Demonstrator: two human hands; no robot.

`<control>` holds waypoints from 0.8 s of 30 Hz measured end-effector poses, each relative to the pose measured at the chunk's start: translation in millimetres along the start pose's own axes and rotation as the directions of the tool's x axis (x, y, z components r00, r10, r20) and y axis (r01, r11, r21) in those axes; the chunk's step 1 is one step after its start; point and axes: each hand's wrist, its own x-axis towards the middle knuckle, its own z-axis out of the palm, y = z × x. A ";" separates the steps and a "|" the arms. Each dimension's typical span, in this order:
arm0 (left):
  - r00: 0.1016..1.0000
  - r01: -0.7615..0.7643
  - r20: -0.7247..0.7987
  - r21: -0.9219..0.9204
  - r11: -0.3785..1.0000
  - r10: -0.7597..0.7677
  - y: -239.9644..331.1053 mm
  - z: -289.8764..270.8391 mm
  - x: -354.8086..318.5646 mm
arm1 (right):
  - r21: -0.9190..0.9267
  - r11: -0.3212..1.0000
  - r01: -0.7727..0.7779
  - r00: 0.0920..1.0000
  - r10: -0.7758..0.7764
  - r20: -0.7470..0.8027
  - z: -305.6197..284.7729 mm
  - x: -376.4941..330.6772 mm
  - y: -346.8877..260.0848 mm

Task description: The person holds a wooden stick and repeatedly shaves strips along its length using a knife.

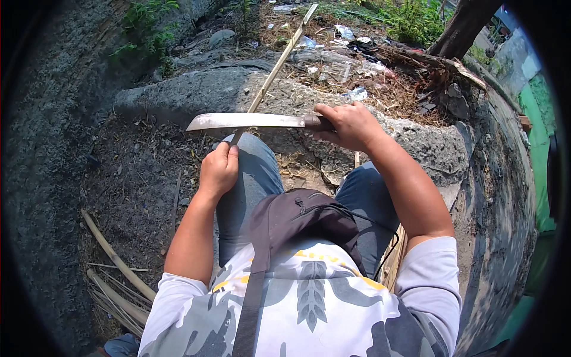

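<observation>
My right hand (351, 126) is closed round the dark handle of a machete (250, 121). Its long, slightly curved blade points left and lies across a thin bamboo strip (276, 68). Around the near end of that strip my left hand (219, 168) is closed, just above my left knee. The strip slants up and away from me, pale beyond the blade and darker in shadow close to my fingers. Whether the blade's edge cuts into the strip or only rests on it, I cannot tell.
Long split bamboo pieces (122, 259) lie on the ground at the lower left. More pale strips (392, 262) rest beside my right leg. A black bag (303, 220) hangs on my lap. Ahead are a rough concrete ledge (178, 89), scattered litter (357, 93) and a tree trunk (464, 27).
</observation>
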 end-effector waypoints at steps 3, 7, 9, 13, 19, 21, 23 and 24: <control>1.000 0.010 0.028 -0.028 1.000 -0.009 -0.9 -4.9 0.3 | 0.061 0.983 0.176 0.984 -0.177 0.019 -2.5 -15.0 3.0; 0.995 0.033 0.091 -0.054 0.998 -0.027 -4.8 -8.1 7.5 | -0.099 0.940 0.327 0.945 -0.328 0.012 -8.7 -24.8 -3.9; 0.994 0.043 0.101 -0.043 0.998 -0.038 -4.2 -9.2 7.7 | -0.073 0.961 0.265 0.960 -0.270 -0.072 2.8 -18.9 0.9; 0.998 -0.030 0.057 -0.043 0.999 0.033 -4.4 -4.0 7.2 | -0.018 0.983 0.182 0.972 -0.182 -0.151 23.3 -1.7 22.6; 0.996 0.007 0.087 -0.026 1.000 -0.004 2.6 -7.8 7.3 | 0.112 0.994 0.000 0.975 0.025 -0.219 41.3 5.0 18.8; 0.996 -0.001 0.087 -0.001 1.000 0.001 3.3 -6.6 8.0 | 0.090 0.996 0.029 0.982 -0.012 -0.188 35.7 2.2 17.7; 0.994 0.024 0.102 0.022 0.999 -0.026 4.1 -7.4 8.5 | 0.102 0.993 0.058 0.984 -0.039 -0.176 43.3 2.0 18.4; 0.994 0.023 0.109 0.023 0.999 -0.026 5.2 -7.9 8.1 | 0.059 0.991 0.116 0.976 -0.103 -0.193 42.8 2.9 14.1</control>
